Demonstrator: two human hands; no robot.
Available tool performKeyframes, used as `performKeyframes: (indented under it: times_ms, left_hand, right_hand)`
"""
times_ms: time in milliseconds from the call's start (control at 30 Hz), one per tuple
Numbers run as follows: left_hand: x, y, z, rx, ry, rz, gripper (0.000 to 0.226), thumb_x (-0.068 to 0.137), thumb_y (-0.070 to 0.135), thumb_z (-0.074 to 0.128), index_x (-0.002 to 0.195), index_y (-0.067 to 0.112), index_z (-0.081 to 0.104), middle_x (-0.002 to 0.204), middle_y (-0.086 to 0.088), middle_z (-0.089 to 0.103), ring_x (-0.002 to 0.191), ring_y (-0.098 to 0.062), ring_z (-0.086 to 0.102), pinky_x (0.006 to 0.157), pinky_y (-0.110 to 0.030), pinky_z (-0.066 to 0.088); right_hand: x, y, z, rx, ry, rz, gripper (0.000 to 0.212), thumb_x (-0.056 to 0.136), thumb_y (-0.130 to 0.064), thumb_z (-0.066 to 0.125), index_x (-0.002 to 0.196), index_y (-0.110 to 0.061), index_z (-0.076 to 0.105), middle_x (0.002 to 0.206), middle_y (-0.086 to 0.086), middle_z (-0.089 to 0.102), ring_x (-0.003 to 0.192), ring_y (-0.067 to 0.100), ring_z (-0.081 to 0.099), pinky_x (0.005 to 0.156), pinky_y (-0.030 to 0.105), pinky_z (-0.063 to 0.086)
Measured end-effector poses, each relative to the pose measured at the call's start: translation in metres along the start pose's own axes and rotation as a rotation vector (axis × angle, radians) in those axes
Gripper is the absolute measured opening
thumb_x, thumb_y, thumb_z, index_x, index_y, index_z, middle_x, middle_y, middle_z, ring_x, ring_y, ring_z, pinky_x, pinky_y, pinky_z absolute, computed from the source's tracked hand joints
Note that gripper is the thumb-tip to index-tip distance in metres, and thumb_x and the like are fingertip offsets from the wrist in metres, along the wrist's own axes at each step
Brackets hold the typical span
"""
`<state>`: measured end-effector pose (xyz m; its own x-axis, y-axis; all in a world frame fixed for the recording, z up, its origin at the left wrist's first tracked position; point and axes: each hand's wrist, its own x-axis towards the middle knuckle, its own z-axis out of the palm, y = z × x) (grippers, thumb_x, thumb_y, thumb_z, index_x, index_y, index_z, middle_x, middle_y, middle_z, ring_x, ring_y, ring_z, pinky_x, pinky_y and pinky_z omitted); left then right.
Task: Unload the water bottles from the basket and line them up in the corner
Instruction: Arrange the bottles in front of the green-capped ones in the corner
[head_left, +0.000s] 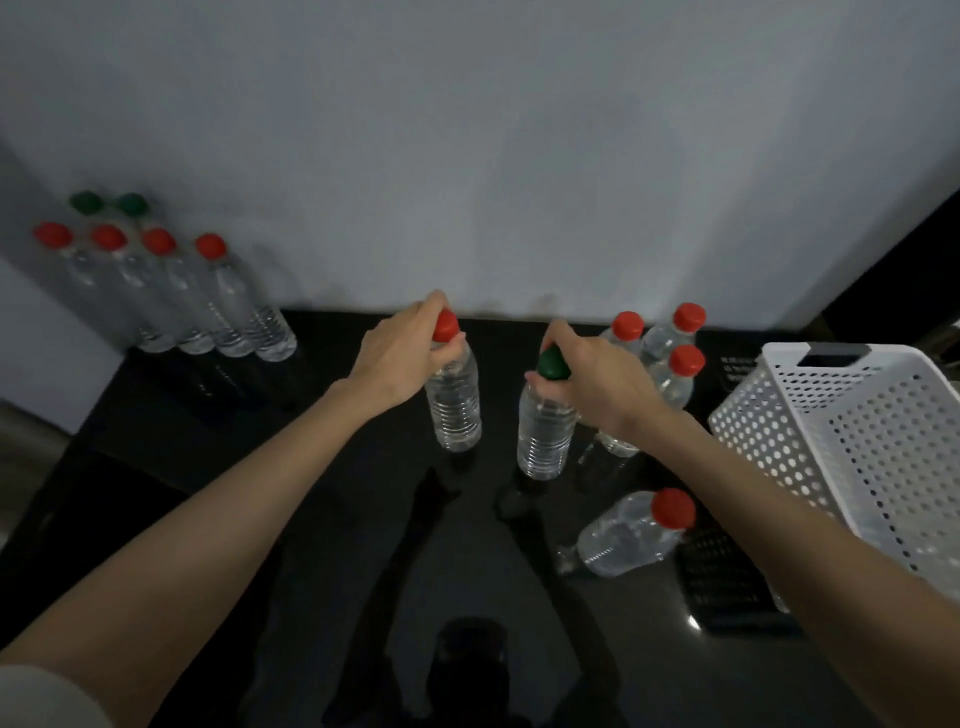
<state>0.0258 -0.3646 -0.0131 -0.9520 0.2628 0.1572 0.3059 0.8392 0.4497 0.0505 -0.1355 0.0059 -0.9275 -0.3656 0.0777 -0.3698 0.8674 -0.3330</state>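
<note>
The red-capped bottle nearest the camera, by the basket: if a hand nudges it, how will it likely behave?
The near red-capped bottle looks tilted rather than upright, so a nudge would probably tip or roll it on its round body. The glossy black countertop likely offers little grip, so it may slide. It looks filled with water, so probably heavy for its size, with thin ribbed walls that may give when squeezed.

Indoor domestic-type setting, probably a home or small pantry corner; the exact room cannot be told. A glossy black countertop meets a plain, unadorned pale wall, forming a corner at far left. Household goods support this reading: a white perforated plastic basket at right, and clear bottled water with red and green caps, six bottles grouped in the corner. Lighting is dim, with reflections visible in the polished surface.
</note>
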Motion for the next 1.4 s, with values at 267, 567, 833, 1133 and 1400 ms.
performKeyframes:
  times_ms: [267, 567, 833, 1133, 1400]
  left_hand:
    - [-0.052, -0.139, -0.092, -0.062, 0.034, -0.034, 0.021, 0.089, 0.029, 0.061, 0.091, 0.017, 0.044, 0.076, 0.000, 0.053, 0.066, -0.016, 0.052, 0.059, -0.033, 0.042]
    - [-0.081, -0.276, -0.133, -0.139, 0.030, -0.137, 0.022, 0.085, 0.022, 0.066, 0.085, 0.019, 0.044, 0.076, 0.004, 0.050, 0.067, -0.012, 0.048, 0.062, -0.031, 0.039]
    - [-0.064, -0.321, -0.146, -0.204, 0.058, -0.194, 0.023, 0.085, 0.029, 0.066, 0.083, 0.020, 0.045, 0.076, 0.005, 0.051, 0.064, -0.008, 0.049, 0.061, -0.030, 0.042]
    - [-0.051, -0.340, -0.142, -0.294, 0.106, -0.202, 0.021, 0.083, 0.031, 0.067, 0.086, 0.024, 0.047, 0.082, 0.008, 0.053, 0.075, -0.007, 0.053, 0.068, -0.028, 0.046]
    - [-0.057, -0.341, -0.133, -0.301, 0.163, -0.176, 0.022, 0.081, 0.034, 0.069, 0.088, 0.028, 0.049, 0.084, 0.011, 0.056, 0.077, -0.005, 0.056, 0.071, -0.029, 0.050]
  right_hand:
    - [0.088, -0.104, 0.049, 0.073, 0.077, 0.114, 0.033, 0.088, -0.042, 0.059, 0.101, -0.015, 0.046, 0.079, 0.001, 0.058, 0.070, 0.023, 0.054, 0.060, 0.032, 0.039]
    - [0.203, -0.182, 0.097, 0.252, 0.145, 0.250, 0.030, 0.091, -0.034, 0.059, 0.104, -0.012, 0.043, 0.088, 0.005, 0.057, 0.076, 0.023, 0.054, 0.061, 0.032, 0.038]
    - [0.300, -0.213, 0.106, 0.225, 0.122, 0.238, 0.033, 0.090, -0.033, 0.060, 0.107, -0.008, 0.046, 0.090, 0.006, 0.056, 0.080, 0.027, 0.055, 0.067, 0.039, 0.045]
    - [0.370, -0.254, 0.124, 0.217, 0.057, 0.046, 0.037, 0.088, -0.032, 0.062, 0.109, -0.006, 0.045, 0.090, 0.007, 0.055, 0.078, 0.026, 0.053, 0.066, 0.037, 0.044]
    - [0.403, -0.301, 0.148, 0.337, -0.020, -0.094, 0.036, 0.085, -0.021, 0.067, 0.109, -0.001, 0.050, 0.093, 0.011, 0.059, 0.082, 0.023, 0.055, 0.070, 0.031, 0.044]
